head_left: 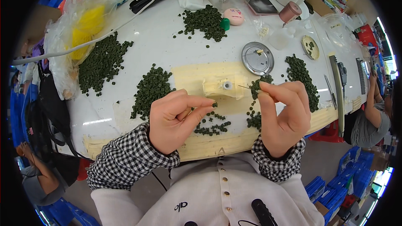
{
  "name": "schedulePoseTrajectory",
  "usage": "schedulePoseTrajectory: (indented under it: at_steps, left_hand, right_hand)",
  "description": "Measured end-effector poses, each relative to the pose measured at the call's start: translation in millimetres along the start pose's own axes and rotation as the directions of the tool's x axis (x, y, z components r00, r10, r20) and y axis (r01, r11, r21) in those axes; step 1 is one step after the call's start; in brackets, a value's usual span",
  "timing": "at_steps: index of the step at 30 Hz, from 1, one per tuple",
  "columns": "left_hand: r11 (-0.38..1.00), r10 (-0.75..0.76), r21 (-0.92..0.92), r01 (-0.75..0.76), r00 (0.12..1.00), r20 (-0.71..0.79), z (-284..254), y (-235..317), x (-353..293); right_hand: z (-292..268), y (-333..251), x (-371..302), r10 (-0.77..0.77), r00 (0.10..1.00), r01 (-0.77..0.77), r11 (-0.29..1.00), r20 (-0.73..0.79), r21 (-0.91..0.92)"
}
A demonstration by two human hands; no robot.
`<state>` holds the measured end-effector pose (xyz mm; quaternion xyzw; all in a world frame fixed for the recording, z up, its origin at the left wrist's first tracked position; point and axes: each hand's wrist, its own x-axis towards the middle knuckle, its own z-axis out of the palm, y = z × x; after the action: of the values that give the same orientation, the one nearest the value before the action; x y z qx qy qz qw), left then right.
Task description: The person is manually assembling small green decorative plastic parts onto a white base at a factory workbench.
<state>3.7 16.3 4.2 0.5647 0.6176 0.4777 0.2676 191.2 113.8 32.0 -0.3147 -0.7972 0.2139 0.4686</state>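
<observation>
My left hand (pixel 173 119) is closed in a pinch, with a small dark green round piece (pixel 215 104) at its fingertips. Between thumb and forefinger of my right hand (pixel 287 115) is a thin needle-like tool (pixel 244 86), its tip pointing left. Past both hands, a cream taped block (pixel 211 87) sits on the table with a small whitish ring-shaped part (pixel 227 85) on it. Loose green pieces (pixel 212 127) lie just below and between my hands. A further small heap (pixel 260 84) is partly hidden behind my right fingers.
Several heaps of green pieces (pixel 151 90) cover parts of the white table (pixel 146 29). A round metal tin (pixel 257 58) stands beyond the block. A white cable (pixel 109 36) crosses the left side. At the right are a long ruler-like bar (pixel 337 88) and tweezers (pixel 330 91).
</observation>
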Motion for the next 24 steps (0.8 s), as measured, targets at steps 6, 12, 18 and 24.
schedulePoseTrajectory:
  at_steps: [6, 12, 18, 24]
  left_hand:
    - [0.998, 0.056, 0.018, -0.057, 0.998, 0.027, 0, -1, 0]
    - [0.998, 0.066, 0.023, -0.067, 0.997, 0.033, 0, 0, 1]
    - [0.998, 0.067, 0.019, -0.068, 0.997, 0.041, 0, -1, 1]
    - [0.998, 0.063, 0.024, -0.064, 0.997, 0.048, 0, 1, 2]
  right_hand:
    - [11, 9, 0, -0.15, 0.962, 0.065, 0.937, 0.229, 0.343]
    - [23, 12, -12, -0.036, 0.964, -0.096, 0.876, 0.264, 0.472]
    - [21, 11, -8, -0.084, 0.956, -0.046, 0.904, 0.282, 0.426]
    - [21, 11, -5, -0.116, 0.956, -0.008, 0.909, 0.27, 0.417]
